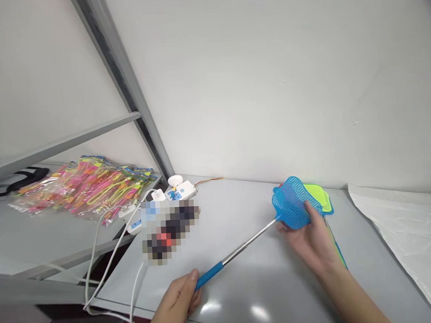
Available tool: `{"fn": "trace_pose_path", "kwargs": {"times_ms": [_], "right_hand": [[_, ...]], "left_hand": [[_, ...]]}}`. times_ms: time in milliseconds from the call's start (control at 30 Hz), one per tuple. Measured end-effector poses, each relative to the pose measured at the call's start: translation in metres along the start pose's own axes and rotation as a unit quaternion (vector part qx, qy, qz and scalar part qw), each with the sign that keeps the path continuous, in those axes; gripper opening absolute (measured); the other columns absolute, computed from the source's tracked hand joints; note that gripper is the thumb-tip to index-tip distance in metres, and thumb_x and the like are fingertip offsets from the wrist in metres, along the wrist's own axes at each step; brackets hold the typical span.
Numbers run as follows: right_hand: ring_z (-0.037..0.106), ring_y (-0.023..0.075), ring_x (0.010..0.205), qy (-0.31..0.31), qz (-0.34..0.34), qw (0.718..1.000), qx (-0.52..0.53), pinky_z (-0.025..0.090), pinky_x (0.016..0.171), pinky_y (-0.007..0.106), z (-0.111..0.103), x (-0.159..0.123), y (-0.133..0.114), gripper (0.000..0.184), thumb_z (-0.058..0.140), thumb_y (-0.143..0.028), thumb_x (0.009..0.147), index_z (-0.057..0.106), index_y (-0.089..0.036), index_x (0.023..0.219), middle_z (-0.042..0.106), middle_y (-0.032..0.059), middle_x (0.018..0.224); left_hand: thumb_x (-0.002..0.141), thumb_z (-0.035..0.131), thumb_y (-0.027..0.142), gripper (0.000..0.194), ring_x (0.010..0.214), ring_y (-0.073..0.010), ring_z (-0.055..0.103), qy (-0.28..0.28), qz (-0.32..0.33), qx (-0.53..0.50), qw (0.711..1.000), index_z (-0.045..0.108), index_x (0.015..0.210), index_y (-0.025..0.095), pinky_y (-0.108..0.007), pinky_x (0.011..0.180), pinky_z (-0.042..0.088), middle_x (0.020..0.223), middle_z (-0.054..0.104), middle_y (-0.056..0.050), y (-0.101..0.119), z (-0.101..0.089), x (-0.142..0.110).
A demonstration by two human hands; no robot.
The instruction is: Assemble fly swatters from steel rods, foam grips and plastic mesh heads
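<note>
A blue fly swatter (294,203) with a perforated head and a silvery metal shaft is held slantwise above the grey shelf top. My left hand (182,296) is closed round its blue handle. At the other end my right hand (313,238) grips the edge of the head, thumb on top and fingers underneath. Behind that hand lie yellow-green fly swatters (319,197), with blue and red edges showing beside them. My right hand and the blue head partly hide this group.
White power strips (181,191) with cables lie at the shelf's left end, beside a pixelated patch. A white cable (94,262) loops over the front edge. Colourful plastic-wrapped packs (98,185) fill the left shelf near a metal upright (126,79). White sheeting (404,224) lies right.
</note>
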State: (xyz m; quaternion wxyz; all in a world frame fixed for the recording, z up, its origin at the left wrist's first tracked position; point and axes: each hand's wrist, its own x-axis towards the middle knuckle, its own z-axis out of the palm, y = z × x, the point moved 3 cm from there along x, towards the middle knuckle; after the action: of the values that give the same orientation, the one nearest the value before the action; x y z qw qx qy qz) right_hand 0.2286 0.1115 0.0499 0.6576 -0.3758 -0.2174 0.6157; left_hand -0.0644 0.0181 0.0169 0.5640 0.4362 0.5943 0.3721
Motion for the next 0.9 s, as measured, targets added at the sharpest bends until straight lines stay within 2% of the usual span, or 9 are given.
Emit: {"fn": "trace_pose_path", "kwargs": {"times_ms": [100, 200, 333, 433, 600, 667, 800, 900], "right_hand": [[0.06, 0.0192, 0.112, 0.069, -0.086, 0.994, -0.003, 0.049, 0.094, 0.038, -0.008, 0.007, -0.007, 0.038, 0.059, -0.045, 0.087, 0.061, -0.03, 0.123, 0.066, 0.0003, 0.121], [0.057, 0.0211, 0.119, 0.097, -0.138, 0.984, -0.051, 0.043, 0.103, 0.041, -0.002, 0.002, -0.002, 0.048, 0.061, -0.045, 0.086, 0.056, -0.026, 0.13, 0.064, 0.0032, 0.127], [0.058, 0.0223, 0.119, 0.091, -0.125, 0.984, -0.083, 0.043, 0.104, 0.042, 0.015, -0.013, 0.009, 0.053, 0.062, -0.046, 0.085, 0.054, -0.026, 0.133, 0.063, 0.0046, 0.129], [0.06, 0.0223, 0.115, 0.091, -0.123, 0.985, -0.08, 0.045, 0.102, 0.041, 0.017, -0.018, 0.009, 0.056, 0.063, -0.047, 0.084, 0.053, -0.028, 0.134, 0.064, 0.0044, 0.128], [0.063, 0.024, 0.112, 0.069, -0.058, 0.993, -0.079, 0.049, 0.097, 0.041, 0.003, -0.013, 0.006, 0.05, 0.069, -0.044, 0.08, 0.061, -0.025, 0.126, 0.067, 0.0058, 0.123], [0.063, 0.0245, 0.11, 0.049, -0.051, 0.994, -0.082, 0.05, 0.095, 0.04, -0.001, -0.011, 0.004, 0.046, 0.07, -0.042, 0.079, 0.064, -0.024, 0.121, 0.069, 0.0062, 0.12], [0.065, 0.0255, 0.105, 0.019, -0.044, 0.994, -0.103, 0.052, 0.09, 0.039, -0.001, -0.011, 0.005, 0.04, 0.074, -0.039, 0.076, 0.069, -0.022, 0.112, 0.072, 0.0072, 0.111], [0.066, 0.0247, 0.102, 0.023, -0.05, 0.994, -0.099, 0.053, 0.088, 0.038, 0.004, -0.011, 0.005, 0.038, 0.075, -0.038, 0.076, 0.069, -0.021, 0.11, 0.072, 0.0069, 0.111]], "left_hand": [[0.083, 0.045, 0.07, 0.056, 0.055, -0.012, 0.025, -0.007, -0.001, 0.015, 1.0, 0.036, 0.059, 0.021, -0.025, 0.054, 0.026, 0.058, 0.027, 0.005, -0.002, 0.003, 0.002], [0.085, 0.041, 0.07, 0.056, 0.056, -0.0124, 0.026, -0.014, 0.006, 0.036, 0.999, 0.033, 0.059, 0.021, -0.025, 0.054, 0.025, 0.058, 0.027, 0.005, -0.002, 0.017, 0.007], [0.088, 0.038, 0.067, 0.054, 0.056, -0.0123, 0.026, -0.011, 0.01, 0.01, 1.0, 0.031, 0.06, 0.021, -0.025, 0.054, 0.024, 0.058, 0.026, 0.005, 0.003, 0.037, 0.011], [0.088, 0.041, 0.065, 0.054, 0.055, -0.0121, 0.024, -0.006, 0.008, -0.026, 1.0, 0.029, 0.059, 0.022, -0.025, 0.053, 0.023, 0.057, 0.025, 0.005, 0.007, 0.043, 0.01], [0.084, 0.048, 0.067, 0.054, 0.054, -0.011, 0.024, -0.04, 0.014, -0.016, 0.999, 0.036, 0.058, 0.02, -0.025, 0.051, 0.022, 0.056, 0.029, 0.005, 0.01, 0.033, 0.003], [0.083, 0.05, 0.067, 0.053, 0.054, -0.0104, 0.022, -0.056, 0.019, -0.026, 0.998, 0.037, 0.06, 0.02, -0.024, 0.05, 0.021, 0.057, 0.027, 0.006, 0.01, 0.025, 0.002], [0.083, 0.053, 0.064, 0.051, 0.055, -0.0103, 0.021, -0.031, 0.018, -0.039, 0.999, 0.035, 0.061, 0.021, -0.023, 0.049, 0.021, 0.059, 0.025, 0.006, 0.012, 0.015, 0.004], [0.085, 0.051, 0.063, 0.051, 0.055, -0.0105, 0.022, -0.034, 0.022, -0.024, 0.999, 0.036, 0.06, 0.02, -0.023, 0.05, 0.023, 0.058, 0.026, 0.006, 0.015, 0.021, 0.007]]}}
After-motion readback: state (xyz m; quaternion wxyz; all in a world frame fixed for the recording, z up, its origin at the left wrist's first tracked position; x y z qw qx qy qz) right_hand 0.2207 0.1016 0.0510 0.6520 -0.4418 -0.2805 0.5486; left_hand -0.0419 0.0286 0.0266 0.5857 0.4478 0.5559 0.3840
